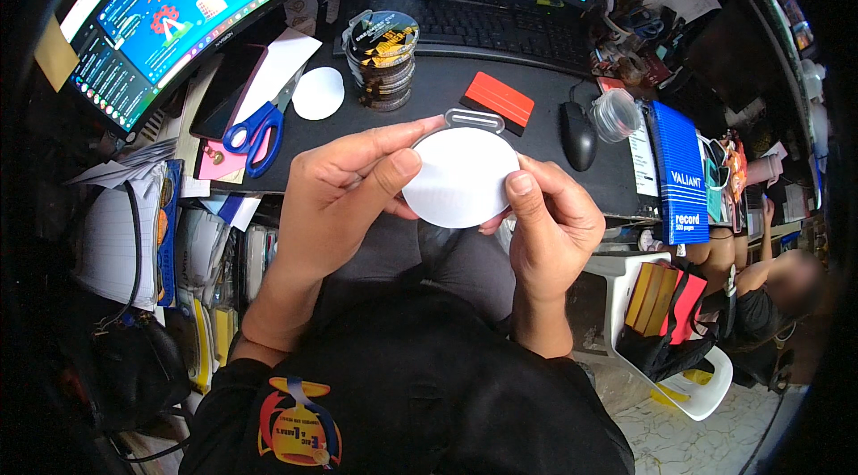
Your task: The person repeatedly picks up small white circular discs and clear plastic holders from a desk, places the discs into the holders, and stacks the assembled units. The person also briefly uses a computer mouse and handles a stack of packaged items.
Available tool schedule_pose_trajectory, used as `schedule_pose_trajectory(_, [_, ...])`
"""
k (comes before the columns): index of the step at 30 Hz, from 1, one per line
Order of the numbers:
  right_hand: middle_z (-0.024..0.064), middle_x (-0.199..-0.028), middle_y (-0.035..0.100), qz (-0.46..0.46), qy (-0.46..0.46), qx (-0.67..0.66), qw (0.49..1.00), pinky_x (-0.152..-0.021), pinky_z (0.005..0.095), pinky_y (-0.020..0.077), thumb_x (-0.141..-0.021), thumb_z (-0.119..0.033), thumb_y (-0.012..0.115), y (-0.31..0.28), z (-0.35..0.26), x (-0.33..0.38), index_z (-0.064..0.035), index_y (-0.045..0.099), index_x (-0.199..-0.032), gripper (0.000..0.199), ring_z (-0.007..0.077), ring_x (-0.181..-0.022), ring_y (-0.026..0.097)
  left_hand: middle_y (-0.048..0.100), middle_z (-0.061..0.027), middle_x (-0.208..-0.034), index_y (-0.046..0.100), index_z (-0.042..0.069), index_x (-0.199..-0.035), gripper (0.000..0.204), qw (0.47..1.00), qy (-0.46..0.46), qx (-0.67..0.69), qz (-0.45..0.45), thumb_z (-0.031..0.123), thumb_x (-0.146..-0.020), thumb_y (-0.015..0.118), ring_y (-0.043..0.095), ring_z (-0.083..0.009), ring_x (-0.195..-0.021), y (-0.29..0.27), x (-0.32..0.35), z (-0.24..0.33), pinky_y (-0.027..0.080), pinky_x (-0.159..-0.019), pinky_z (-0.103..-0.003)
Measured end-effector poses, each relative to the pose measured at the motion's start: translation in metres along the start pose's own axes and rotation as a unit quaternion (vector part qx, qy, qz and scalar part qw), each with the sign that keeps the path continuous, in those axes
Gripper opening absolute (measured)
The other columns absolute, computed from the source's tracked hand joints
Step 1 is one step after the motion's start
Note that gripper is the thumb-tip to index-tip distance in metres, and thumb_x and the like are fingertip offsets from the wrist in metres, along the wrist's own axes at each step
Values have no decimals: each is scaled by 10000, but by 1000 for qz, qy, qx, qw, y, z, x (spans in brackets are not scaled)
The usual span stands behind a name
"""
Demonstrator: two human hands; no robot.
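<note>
Both my hands hold one round white disc [460, 176] with a silver slotted tab at its top, above my lap in front of the desk edge. My left hand [344, 193] pinches its left rim between thumb and fingers. My right hand [550, 220] grips its right rim with the thumb on the face. A second white disc [318, 92] lies on the black desk mat [536, 131] farther back. A stack of round black-and-gold pieces in a clear holder [382, 59] stands beside it.
Blue-handled scissors [259, 131] lie at the left, a red-and-black squeegee [499, 101] and a black mouse [578, 135] to the right. A keyboard [505, 26] and two monitors [170, 6] are behind. A blue ledger book [679, 171] stands right. Another person [769, 287] sits at lower right.
</note>
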State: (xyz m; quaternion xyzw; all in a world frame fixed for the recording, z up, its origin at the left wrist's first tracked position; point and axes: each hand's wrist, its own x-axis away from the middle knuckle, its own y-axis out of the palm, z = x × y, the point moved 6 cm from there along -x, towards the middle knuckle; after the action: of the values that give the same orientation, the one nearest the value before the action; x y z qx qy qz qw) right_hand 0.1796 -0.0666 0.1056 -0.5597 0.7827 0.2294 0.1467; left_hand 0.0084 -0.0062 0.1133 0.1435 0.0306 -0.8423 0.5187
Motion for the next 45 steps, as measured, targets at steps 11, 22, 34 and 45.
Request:
schedule_pose_trajectory(11, [181, -808, 654, -2, 3, -3, 1000, -462, 233, 494, -877, -49, 627, 0, 0, 0, 88, 638, -1006, 188, 165, -556, 614, 660, -142, -1065, 609, -23, -1173, 307, 1000, -7, -17, 3, 165, -933, 574, 657, -124, -819, -2, -1, -1, 551, -582, -198])
schedule_pose_trajectory(22, [71, -793, 630, 15, 76, -61, 995, -546, 190, 447, -863, -22, 647, -2, 5, 0, 44, 651, -925, 91, 87, -615, 572, 672, -129, -1031, 619, -29, -1153, 283, 1000, -3, -28, 10, 140, -936, 556, 655, -113, -801, -1, 0, -3, 536, -594, -196])
schedule_pose_trajectory(34, [13, -782, 560, 66, 73, 75, 992, -606, 214, 443, -768, -99, 769, 7, 41, -9, -6, 561, -819, 233, 59, -676, 505, 680, -126, -855, 648, 20, -1108, 238, 964, 3, -251, 84, 107, -904, 562, 638, -94, -674, 13, 8, -22, 484, -599, -241])
schedule_pose_trajectory(45, [230, -955, 654, -141, 49, 458, 876, -799, 411, 496, -863, -216, 630, -41, 97, -74, 10, 677, -955, 249, 360, -918, 643, 597, -50, -825, 579, -6, -1105, 271, 965, -259, 37, -5, 93, -857, 630, 580, -76, -675, -14, -17, -121, 504, -502, -193])
